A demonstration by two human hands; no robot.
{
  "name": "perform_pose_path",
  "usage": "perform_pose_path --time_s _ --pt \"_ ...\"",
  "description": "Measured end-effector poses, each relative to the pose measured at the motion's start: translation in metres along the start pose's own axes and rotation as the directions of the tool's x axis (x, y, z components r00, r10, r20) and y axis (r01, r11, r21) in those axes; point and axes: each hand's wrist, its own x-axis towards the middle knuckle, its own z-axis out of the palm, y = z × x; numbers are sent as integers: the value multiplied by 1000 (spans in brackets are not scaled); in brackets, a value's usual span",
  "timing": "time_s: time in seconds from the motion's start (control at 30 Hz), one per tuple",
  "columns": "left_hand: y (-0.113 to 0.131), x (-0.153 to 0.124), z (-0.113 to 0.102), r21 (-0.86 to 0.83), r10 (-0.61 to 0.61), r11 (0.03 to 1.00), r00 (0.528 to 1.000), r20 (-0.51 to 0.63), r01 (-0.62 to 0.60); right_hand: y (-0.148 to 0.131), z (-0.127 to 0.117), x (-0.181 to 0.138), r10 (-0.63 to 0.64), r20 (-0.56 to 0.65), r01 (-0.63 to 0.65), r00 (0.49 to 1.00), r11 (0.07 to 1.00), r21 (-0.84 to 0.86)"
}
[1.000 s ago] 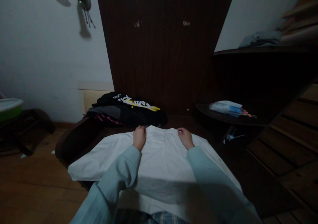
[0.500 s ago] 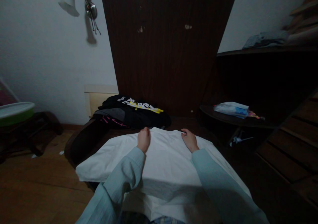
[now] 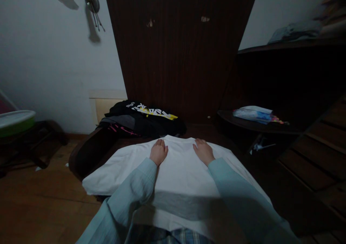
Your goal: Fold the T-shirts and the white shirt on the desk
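Head view: the white shirt [image 3: 180, 168] lies beneath left grip [image 3: 159, 152] and right grip [image 3: 203, 151].

Light dim. Pale wall [image 3: 48, 63] at left carries a metal wall lamp [image 3: 93, 2]. Dark wood panel [image 3: 178, 67] stands centre, with two pale scuffs [image 3: 205, 19]. Dark rounded shelves [image 3: 229, 118] at right; brown wooden floor [image 3: 40, 208] at lower left.

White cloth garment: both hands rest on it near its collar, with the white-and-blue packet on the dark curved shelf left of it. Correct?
Wrong side: the head view shows the white-and-blue packet on the dark curved shelf to the right of the white cloth garment.
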Motion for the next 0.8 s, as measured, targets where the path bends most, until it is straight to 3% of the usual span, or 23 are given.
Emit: perform_pose_path --time_s 0.5,0.7,0.8 --pt "0 0 -4 24 -9 1000 1000 -17 10 4 8 3 -26 -13 26 1000 997 73" --pt "0 0 -4 -25 -20 1000 1000 -16 20 6 7 5 -37 -187 65 982 987 144" --pt "1 -1 -9 -43 -8 999 1000 -17 7 4 6 4 -171 -70 181 983 970 161"
